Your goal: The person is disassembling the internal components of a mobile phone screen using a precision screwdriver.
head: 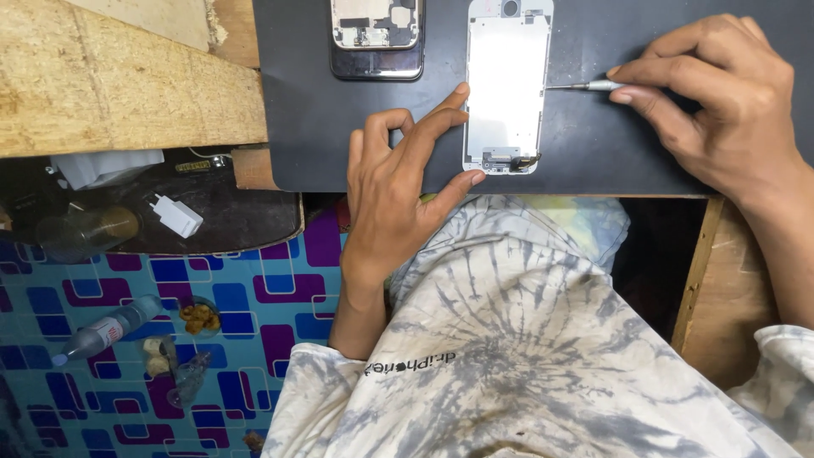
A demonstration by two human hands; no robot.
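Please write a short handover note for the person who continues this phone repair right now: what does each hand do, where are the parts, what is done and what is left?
Left hand: open, thumb and index finger brace the left edge of the white phone screen panel, which lies back side up on the dark mat.
Right hand: pinches a thin screwdriver, tip at the panel's right edge.
Second phone body, opened, lies at the mat's top edge, left of the panel.
Done: panel is already separated from the body.
Left: work at the right edge is in progress; whether any screw is out cannot be seen.
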